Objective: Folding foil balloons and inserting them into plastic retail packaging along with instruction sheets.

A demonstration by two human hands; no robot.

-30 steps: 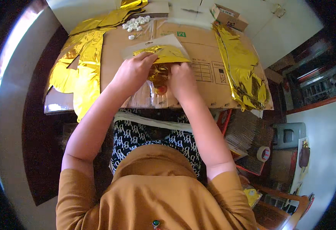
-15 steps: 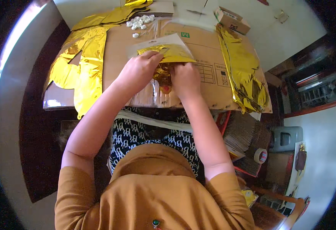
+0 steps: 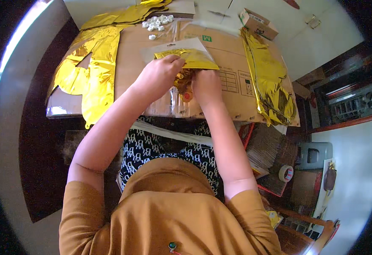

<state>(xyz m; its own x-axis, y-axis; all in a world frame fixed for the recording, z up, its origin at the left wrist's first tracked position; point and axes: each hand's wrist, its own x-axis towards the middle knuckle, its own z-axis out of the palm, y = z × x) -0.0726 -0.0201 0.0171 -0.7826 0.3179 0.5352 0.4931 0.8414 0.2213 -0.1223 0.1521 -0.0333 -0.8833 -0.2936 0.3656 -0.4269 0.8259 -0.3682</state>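
A clear plastic bag (image 3: 193,46) with a hang-hole header lies at the middle of the cardboard, its mouth toward me and gold foil inside. My left hand (image 3: 162,73) is closed, pinching the bag at its left side. Below the mouth, between my hands, hangs a crumpled piece of gold foil (image 3: 185,87) with a red spot near its lower end. My right hand (image 3: 207,85) is closed at the mouth's right part; its fingertips are hidden by the bag, and what they grip cannot be made out.
Flat gold foil balloons (image 3: 101,76) lie at the left and more gold foil (image 3: 271,80) at the right of the cardboard (image 3: 131,55). Several small white pieces (image 3: 157,22) sit at the back. A small carton (image 3: 258,24) stands back right; a tape roll (image 3: 286,173) is lower right.
My right hand and the bag have barely shifted. The left hand has moved slightly right and up, and the gold foil between my hands sits a little differently.
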